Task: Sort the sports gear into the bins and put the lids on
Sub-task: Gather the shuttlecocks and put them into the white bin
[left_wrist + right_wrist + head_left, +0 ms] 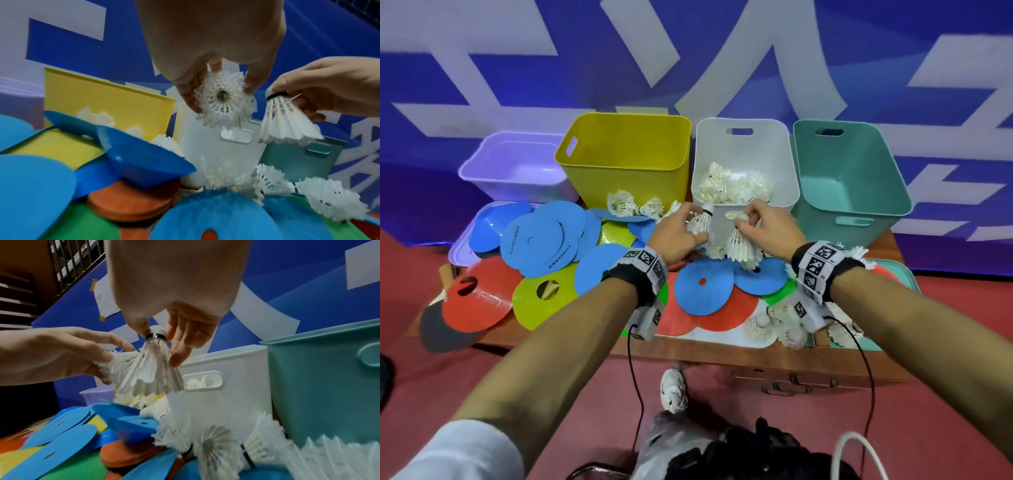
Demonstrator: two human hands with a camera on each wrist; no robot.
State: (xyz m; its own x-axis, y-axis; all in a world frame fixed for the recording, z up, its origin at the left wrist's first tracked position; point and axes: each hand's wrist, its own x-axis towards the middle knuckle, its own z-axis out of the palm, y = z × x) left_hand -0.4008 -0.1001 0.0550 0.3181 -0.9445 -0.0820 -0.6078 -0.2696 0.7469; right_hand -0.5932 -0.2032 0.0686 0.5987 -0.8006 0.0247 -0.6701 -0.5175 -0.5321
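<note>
My left hand (677, 230) grips one shuttlecock (700, 221) round its feathers, cork tilted up toward the white bin (744, 161). My right hand (767, 224) pinches a second shuttlecock (740, 245) by the cork, skirt hanging down, before that bin. Four bins stand behind.

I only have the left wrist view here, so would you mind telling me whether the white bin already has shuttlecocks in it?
Observer: Yes, the head view shows a pile of shuttlecocks lying in the white bin.
Operator: Thank you. Are the yellow and teal bins filled too?
Observer: The teal bin shows only bare walls and floor inside; what I can see of the yellow bin is bare too.
Operator: How does the right hand hold its shuttlecock?
Observer: In the right wrist view the right hand pinches its shuttlecock at the cork, feathers down.
</note>
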